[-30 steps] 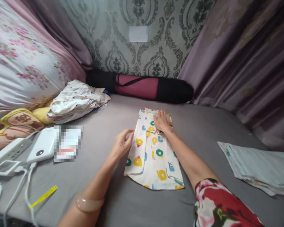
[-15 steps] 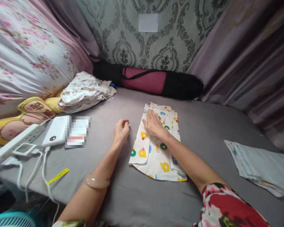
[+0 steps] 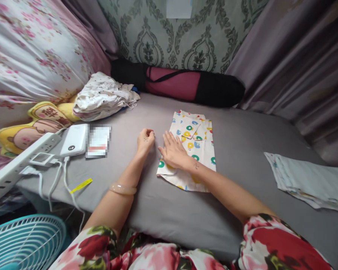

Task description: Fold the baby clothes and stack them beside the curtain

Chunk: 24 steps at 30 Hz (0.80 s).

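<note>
Right, the right grip (image 3: 174, 151) is open, fingers spread flat on the near-left part of the patterned garment (image 3: 204, 150), which lies folded under and beyond it on the grey sheet (image 3: 233, 176). Left of it, the left grip (image 3: 145, 140) is curled closed beside the garment (pale bangle (image 3: 123, 188) on that forearm!), with the white power bank (image 3: 74, 139) farther left and the long bag (image 3: 173, 83) beyond both.

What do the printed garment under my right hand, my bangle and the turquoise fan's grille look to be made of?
Printed garment: thin matte woven cloth, likely cotton, judging by its crisp, flat folds.
Bangle: smooth, glossy and milky, with bright highlights; stone, glass or resin, I can't tell which.
Fan's grille: probably molded plastic, from its evenly colored, slightly shiny ribs.
</note>
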Each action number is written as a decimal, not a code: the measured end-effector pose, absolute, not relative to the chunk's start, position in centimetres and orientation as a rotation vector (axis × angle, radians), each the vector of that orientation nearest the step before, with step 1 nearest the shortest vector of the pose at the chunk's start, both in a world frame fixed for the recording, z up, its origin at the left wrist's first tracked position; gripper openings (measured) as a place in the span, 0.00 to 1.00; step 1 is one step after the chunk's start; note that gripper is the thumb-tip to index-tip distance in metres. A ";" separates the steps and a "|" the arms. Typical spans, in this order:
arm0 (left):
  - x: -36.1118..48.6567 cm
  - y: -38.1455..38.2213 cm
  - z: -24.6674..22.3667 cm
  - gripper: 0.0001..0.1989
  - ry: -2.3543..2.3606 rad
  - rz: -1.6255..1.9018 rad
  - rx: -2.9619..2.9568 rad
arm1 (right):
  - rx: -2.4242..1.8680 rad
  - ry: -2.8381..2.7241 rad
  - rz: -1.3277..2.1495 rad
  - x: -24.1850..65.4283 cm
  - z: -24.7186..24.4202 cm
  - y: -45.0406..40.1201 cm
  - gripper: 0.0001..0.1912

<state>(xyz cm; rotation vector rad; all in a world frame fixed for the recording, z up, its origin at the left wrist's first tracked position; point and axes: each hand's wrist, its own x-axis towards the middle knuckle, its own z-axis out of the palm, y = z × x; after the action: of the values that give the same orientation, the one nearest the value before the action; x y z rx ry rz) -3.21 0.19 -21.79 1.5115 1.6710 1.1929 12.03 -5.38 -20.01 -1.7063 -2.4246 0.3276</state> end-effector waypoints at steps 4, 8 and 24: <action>-3.3 0.2 -21.7 0.13 1.707 1.158 1.530 | -1.685 -2.446 0.434 10.1 -20.1 -9.1 0.37; -3.2 0.3 -21.4 0.12 1.747 1.100 1.574 | -1.666 -2.426 0.578 9.8 -19.2 -9.9 0.36; -6.3 -10.8 -18.1 0.23 1.299 0.470 1.586 | -1.731 -1.980 0.427 26.7 -17.9 -18.5 0.22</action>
<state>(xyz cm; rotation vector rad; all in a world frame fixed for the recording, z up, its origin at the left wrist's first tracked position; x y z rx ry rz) -6.31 -10.76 -18.11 1.5855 1.2990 0.4702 26.72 -18.46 -17.90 -1.7314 -1.9796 0.4271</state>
